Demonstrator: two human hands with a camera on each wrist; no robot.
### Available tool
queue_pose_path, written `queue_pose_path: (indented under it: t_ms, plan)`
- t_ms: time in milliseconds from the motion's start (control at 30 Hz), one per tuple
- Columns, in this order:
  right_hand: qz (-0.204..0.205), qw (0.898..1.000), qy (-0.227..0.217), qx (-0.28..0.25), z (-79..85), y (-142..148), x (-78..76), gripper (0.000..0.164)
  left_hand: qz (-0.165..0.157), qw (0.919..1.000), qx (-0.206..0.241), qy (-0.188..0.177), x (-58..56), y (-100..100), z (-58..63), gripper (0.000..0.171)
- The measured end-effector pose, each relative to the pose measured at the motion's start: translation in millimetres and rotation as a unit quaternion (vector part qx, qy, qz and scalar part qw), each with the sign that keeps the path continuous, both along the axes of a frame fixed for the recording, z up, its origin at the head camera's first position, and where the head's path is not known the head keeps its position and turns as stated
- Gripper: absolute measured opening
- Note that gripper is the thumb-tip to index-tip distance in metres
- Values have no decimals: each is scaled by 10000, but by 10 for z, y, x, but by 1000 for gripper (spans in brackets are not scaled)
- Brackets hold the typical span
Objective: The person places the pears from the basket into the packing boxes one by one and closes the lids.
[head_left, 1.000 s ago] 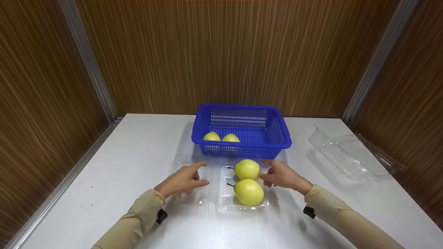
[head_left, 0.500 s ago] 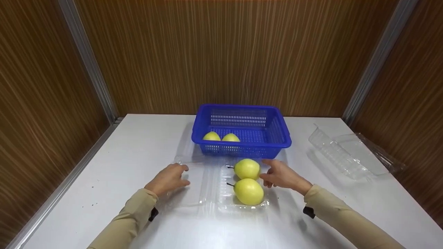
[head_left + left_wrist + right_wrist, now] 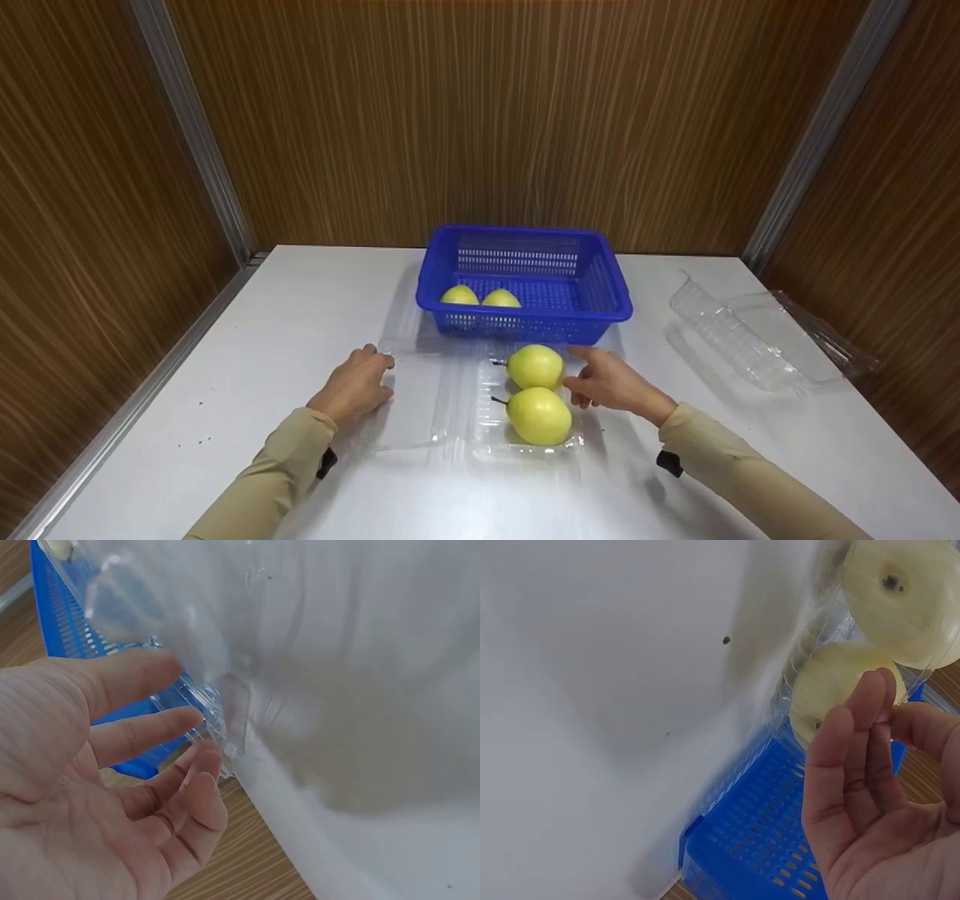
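A clear plastic clamshell box [image 3: 450, 431] lies open on the white table. Its right half holds two yellow pears, one at the back [image 3: 535, 367] and one in front [image 3: 539, 415]. My left hand [image 3: 379, 375] rests with relaxed fingers at the left edge of the flat lid [image 3: 412, 397]; in the left wrist view the fingertips [image 3: 202, 757] touch the lid's rim [image 3: 217, 701]. My right hand [image 3: 577, 371] lies open against the tray's right side, beside the back pear. The right wrist view shows its fingers [image 3: 862, 720] just under the two pears [image 3: 832, 686].
A blue mesh basket [image 3: 611, 289] stands just behind the box with two more pears [image 3: 480, 297] inside. A second clear clamshell [image 3: 757, 337] lies open at the right. Wood-panelled walls enclose the table on three sides.
My left hand has slid left from the middle of the lid to its left edge. The right hand and the pears have stayed in place.
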State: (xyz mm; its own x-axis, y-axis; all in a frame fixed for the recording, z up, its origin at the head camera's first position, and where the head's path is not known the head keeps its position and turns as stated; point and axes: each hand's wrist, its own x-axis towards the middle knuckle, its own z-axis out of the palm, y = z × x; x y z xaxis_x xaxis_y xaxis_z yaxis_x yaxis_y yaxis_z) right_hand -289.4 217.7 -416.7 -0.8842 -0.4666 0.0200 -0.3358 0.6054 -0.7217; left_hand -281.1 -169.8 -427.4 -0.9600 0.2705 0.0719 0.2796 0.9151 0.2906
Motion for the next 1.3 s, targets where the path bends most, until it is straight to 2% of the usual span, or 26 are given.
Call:
queue_pose_path:
  t_ms: [100,233,400,467,800,1033,1133,1300]
  plan:
    - [-12,10000,26,19,-5,-7,-3,63,96,9999,44,8,8,-37,-10,42]
    - [-19,10000,44,41,-1,-17,-5,63,160,9994,168,-241,21,-103,-26,47]
    - [-47,10000,54,11,-1,-18,4,65,18,9965,530,-651,31,-137,-7,50]
    - [-60,10000,37,-13,-6,-18,6,65,-36,9955,634,-704,29,-135,2,52]
    - [-52,10000,-2,-15,-14,-28,5,67,-12,9919,1113,-608,20,-220,81,54]
    - [-130,9999,-43,13,-5,-38,15,67,193,9865,1440,-753,-40,-316,229,54]
    - [-146,9999,-70,-34,-10,-38,13,67,290,9812,1750,-762,-49,-336,293,56]
    - [-117,9998,-85,-97,-25,-35,7,66,207,9729,2221,-608,-35,-350,362,53]
